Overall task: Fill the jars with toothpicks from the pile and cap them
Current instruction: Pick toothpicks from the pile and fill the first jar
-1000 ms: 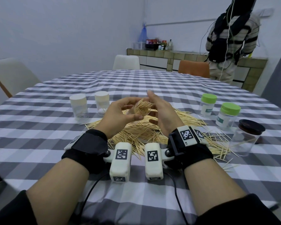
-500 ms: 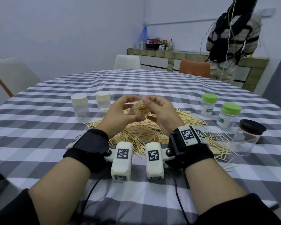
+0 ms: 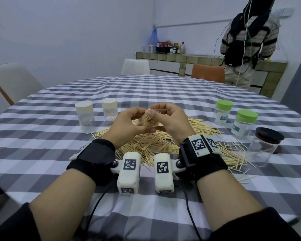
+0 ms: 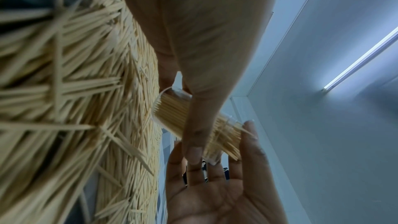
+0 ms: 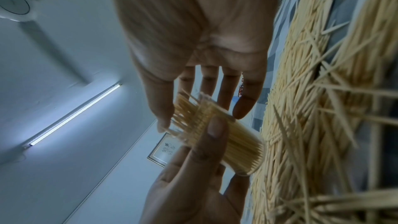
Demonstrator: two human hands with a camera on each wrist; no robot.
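We grip the jar [image 3: 149, 121] tilted in our left hand [image 3: 129, 126] (over the pile [image 3: 156, 141]) so our right hand [image 3: 170, 119], fingers loosely curled, can tamp the toothpicks [image 4: 224, 135] in

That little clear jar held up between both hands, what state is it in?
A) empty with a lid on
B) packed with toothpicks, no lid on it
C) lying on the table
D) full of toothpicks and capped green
B: the clear jar, held by the left hand with the right hand at its mouth, is crammed with toothpicks whose tips poke out of its open, uncapped mouth above the pile.
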